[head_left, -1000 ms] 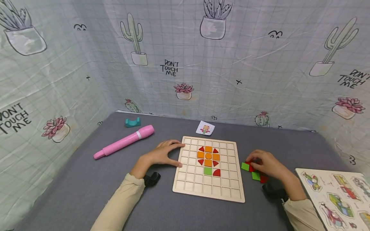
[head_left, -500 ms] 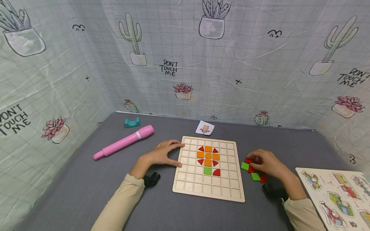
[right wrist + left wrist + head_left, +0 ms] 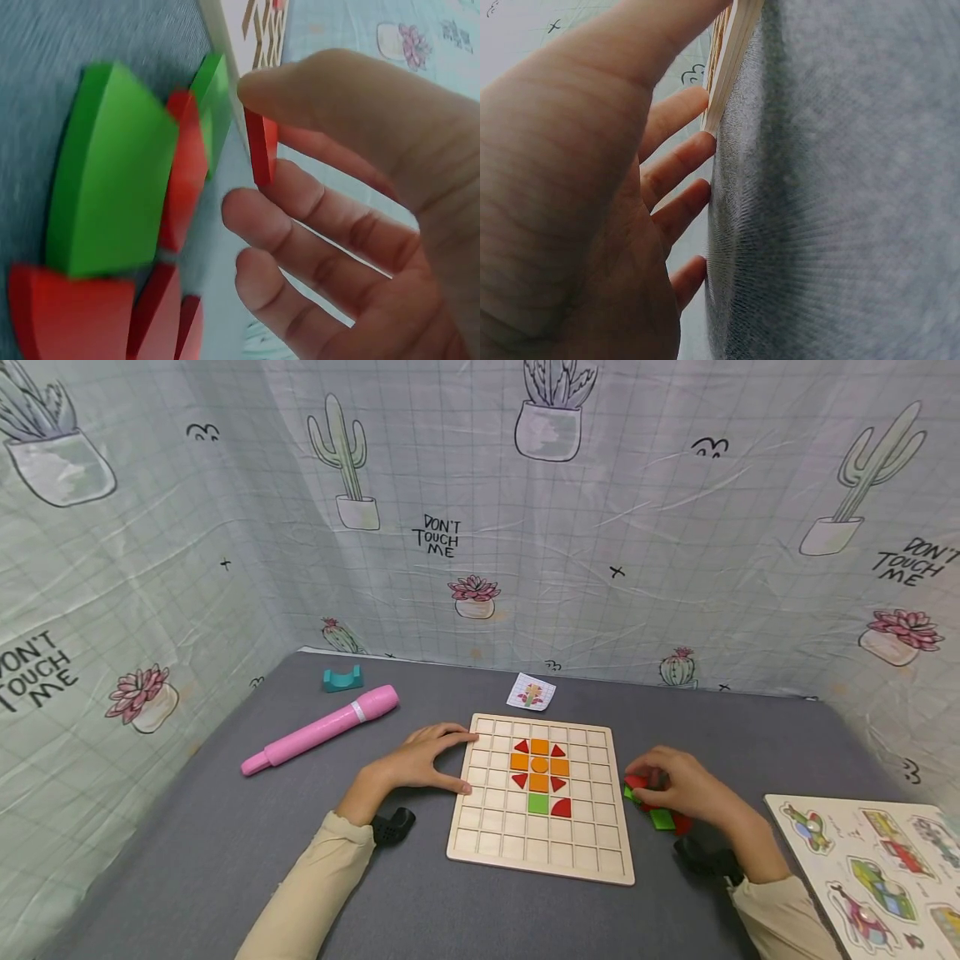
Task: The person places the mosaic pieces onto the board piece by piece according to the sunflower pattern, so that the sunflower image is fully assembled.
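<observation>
A square wooden grid board [image 3: 495, 822] lies on the grey table, with orange, red and green pieces set in its middle. My left hand [image 3: 420, 758] spreads along the board's left edge, thumb and fingertips touching it; the left wrist view shows the fingers fairly straight beside the board's side [image 3: 731, 67]. To the board's right, my right hand [image 3: 686, 781] pinches a red tile [image 3: 262, 146] between thumb and fingers, above the loose pieces. A green block [image 3: 112, 172] and several red pieces [image 3: 71, 315] lie under that hand, partly hidden in the head view.
A small pattern card [image 3: 532, 692] lies behind the board. At the left are a pink pen-shaped stick [image 3: 322, 731] and a teal holder [image 3: 342, 678]. A picture puzzle board [image 3: 832, 852] occupies the right edge. Printed cloth [image 3: 480, 485] hangs around the table.
My right hand has lifted a red tile from the loose pieces and shifted slightly left toward the board. My left hand stays at the board's edge.
</observation>
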{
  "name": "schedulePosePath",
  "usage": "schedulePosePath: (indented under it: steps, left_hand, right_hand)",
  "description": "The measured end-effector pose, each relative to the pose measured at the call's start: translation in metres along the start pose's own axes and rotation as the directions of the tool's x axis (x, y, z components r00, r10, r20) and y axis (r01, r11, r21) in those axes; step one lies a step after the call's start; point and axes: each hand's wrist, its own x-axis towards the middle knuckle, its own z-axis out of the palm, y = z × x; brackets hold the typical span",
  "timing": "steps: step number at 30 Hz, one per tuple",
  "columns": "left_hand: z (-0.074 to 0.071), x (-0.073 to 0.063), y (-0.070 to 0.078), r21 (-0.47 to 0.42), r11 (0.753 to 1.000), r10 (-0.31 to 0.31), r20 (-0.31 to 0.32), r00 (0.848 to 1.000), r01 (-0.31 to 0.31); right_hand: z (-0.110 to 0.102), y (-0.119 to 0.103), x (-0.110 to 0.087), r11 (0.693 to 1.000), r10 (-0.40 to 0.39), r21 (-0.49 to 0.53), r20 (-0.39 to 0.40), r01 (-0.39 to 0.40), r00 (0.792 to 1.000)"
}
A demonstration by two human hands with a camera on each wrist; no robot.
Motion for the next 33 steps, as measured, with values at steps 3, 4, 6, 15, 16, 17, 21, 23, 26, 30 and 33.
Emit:
schedulePosePath:
  steps: [3, 4, 6, 15, 16, 17, 21, 23, 26, 30, 33]
  left_hand:
    - [0.000, 0.000, 0.000, 0.002, 1.000, -0.001, 0.003, 1.000, 0.001]
    - [0.000, 0.000, 0.000, 0.002, 1.000, 0.002, 0.001, 1.000, -0.002]
    - [-0.001, 0.000, 0.000, 0.001, 1.000, 0.003, 0.001, 1.000, -0.003]
    - [0.001, 0.000, -0.001, -0.005, 1.000, 0.007, -0.008, 1.000, -0.007]
    - [0.001, 0.000, -0.001, -0.005, 1.000, 0.008, -0.008, 1.000, -0.008]
    - [0.001, 0.000, -0.001, -0.006, 1.000, 0.009, -0.009, 1.000, -0.009]
    - [0.002, 0.001, -0.002, -0.005, 1.000, 0.006, -0.007, 1.000, -0.006]
    - [0.002, 0.001, -0.003, -0.004, 1.000, 0.005, -0.005, 1.000, -0.005]
    - [0.002, 0.000, -0.002, -0.002, 1.000, 0.006, -0.005, 1.000, -0.006]
    - [0.001, 0.000, -0.002, -0.004, 1.000, 0.010, -0.009, 1.000, -0.010]
    - [0.001, 0.000, -0.002, -0.007, 1.000, 0.009, -0.005, 1.000, -0.009]
  right_hand:
    - [0.002, -0.005, 0.003, 1.000, -0.005, 0.018, 0.040, 0.005, 0.999]
    - [0.003, -0.008, 0.004, 1.000, -0.006, 0.023, 0.053, 0.005, 0.999]
    - [0.005, -0.012, 0.006, 1.000, -0.016, 0.028, 0.072, 0.014, 0.997]
    - [0.018, -0.034, 0.014, 0.992, -0.103, 0.079, 0.124, 0.094, 0.987]
    - [0.019, -0.035, 0.015, 0.992, -0.101, 0.085, 0.132, 0.090, 0.986]
    - [0.021, -0.036, 0.016, 0.993, -0.098, 0.085, 0.139, 0.087, 0.985]
    - [0.027, -0.039, 0.019, 0.994, -0.093, 0.064, 0.161, 0.083, 0.983]
    - [0.029, -0.040, 0.021, 0.995, -0.090, 0.052, 0.172, 0.082, 0.981]
    - [0.032, -0.040, 0.023, 0.996, -0.082, 0.048, 0.185, 0.074, 0.979]
    - [0.033, -0.040, 0.023, 0.995, -0.074, 0.082, 0.197, 0.059, 0.978]
    - [0.034, -0.039, 0.023, 0.993, -0.067, 0.112, 0.211, 0.044, 0.975]
